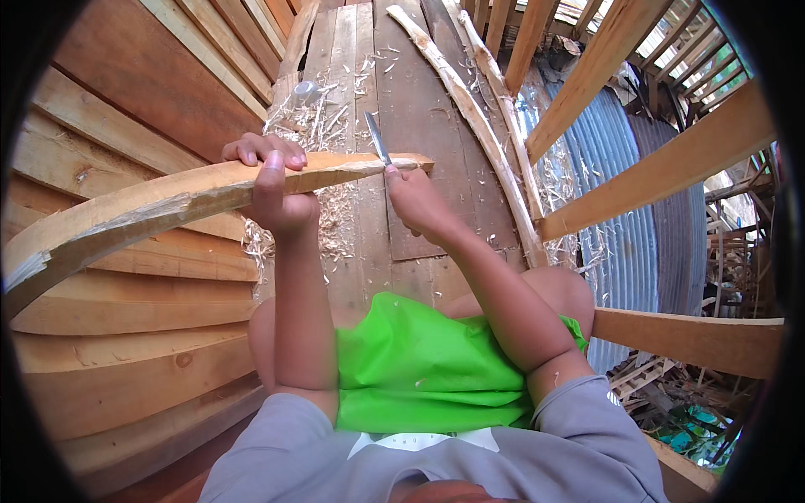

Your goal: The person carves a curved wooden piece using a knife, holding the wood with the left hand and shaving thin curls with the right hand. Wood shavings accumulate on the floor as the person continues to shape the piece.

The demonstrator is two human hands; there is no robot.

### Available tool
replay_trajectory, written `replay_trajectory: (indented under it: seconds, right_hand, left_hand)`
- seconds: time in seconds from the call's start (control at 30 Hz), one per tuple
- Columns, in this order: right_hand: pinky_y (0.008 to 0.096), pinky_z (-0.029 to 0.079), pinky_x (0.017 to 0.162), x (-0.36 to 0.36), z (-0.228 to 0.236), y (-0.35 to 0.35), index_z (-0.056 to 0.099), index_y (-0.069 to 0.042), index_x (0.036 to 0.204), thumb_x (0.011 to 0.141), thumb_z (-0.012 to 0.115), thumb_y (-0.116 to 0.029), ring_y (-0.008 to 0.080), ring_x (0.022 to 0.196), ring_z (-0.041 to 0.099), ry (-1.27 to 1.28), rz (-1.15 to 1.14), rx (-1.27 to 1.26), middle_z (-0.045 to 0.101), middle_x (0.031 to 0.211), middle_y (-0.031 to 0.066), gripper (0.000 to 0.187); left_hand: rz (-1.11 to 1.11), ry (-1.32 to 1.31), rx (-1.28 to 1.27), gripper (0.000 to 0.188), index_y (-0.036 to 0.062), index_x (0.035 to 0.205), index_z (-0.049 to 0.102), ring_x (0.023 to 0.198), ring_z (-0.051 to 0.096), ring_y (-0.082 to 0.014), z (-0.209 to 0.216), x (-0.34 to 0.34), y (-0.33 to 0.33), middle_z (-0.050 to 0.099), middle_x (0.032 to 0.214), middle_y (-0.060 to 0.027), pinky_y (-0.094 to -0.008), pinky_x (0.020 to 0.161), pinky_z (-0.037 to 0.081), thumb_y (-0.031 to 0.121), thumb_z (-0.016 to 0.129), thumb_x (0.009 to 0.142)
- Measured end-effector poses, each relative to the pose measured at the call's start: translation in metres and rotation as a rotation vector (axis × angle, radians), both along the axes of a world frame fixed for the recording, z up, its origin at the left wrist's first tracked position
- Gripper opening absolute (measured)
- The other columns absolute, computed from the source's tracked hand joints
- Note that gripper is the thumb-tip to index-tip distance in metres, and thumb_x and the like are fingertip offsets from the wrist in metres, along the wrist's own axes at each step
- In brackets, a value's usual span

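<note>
Left hand point(287, 208): curled around beam point(168, 203), centre-left of frame
Right hand point(412, 198): closed on metal knife point(375, 134)
Beam: rough-cut wood, tapering rightward

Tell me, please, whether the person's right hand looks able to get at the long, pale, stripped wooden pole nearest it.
Probably yes: the right hand appears near the pole, and nothing seems to block the way, though the silver-bladed knife it holds would likely have to be put down first.

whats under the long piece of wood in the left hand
Wood shavings and floorboards show past the long piece of wood; whatever it covers directly beneath cannot be seen.
</note>
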State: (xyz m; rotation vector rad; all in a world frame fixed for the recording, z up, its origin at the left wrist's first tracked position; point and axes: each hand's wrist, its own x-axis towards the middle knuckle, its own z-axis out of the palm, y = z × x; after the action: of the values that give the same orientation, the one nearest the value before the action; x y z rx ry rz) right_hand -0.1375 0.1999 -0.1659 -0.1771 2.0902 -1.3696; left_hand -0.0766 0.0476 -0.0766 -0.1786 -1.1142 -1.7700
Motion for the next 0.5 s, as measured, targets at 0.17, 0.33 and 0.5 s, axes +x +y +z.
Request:
replay_trajectory:
  seconds: [0.17,0.33,0.5]
  right_hand:
    - [0.0418,0.048,0.055,-0.014,-0.019,0.008,0.057,0.004,0.086,0.102,0.037,-0.038,0.0243,0.061,0.059,-0.047,-0.089,0.138,0.061,0.079,0.0130,0.049]
    - [0.0417,0.047,0.050,-0.013,-0.018,0.015,0.058,0.004,0.086,0.102,0.038,-0.038,0.0214,0.056,0.055,-0.198,-0.073,0.027,0.056,0.071,0.0106,0.050]
    - [0.0421,0.044,0.046,-0.003,-0.019,0.009,0.055,0.002,0.084,0.103,0.037,-0.037,0.0196,0.050,0.050,-0.095,-0.078,0.044,0.049,0.063,0.0067,0.047]
  left_hand:
    - [-0.018,0.003,0.007,0.023,0.0130,0.088,0.040,0.059,0.047,-0.0130,0.001,0.000,0.003,0.042,0.072,-0.0016,-0.0284,0.059,0.043,0.007,0.055,0.073]
    - [0.006,-0.002,0.017,0.023,0.0132,0.089,0.040,0.060,0.047,-0.0130,0.000,0.000,0.003,0.042,0.072,-0.0013,-0.0285,0.058,0.043,0.007,0.055,0.073]
    - [-0.030,-0.003,0.000,0.023,0.0130,0.089,0.040,0.060,0.047,-0.0132,-0.004,0.004,-0.002,0.043,0.073,-0.0013,-0.0290,0.060,0.043,0.007,0.056,0.074]
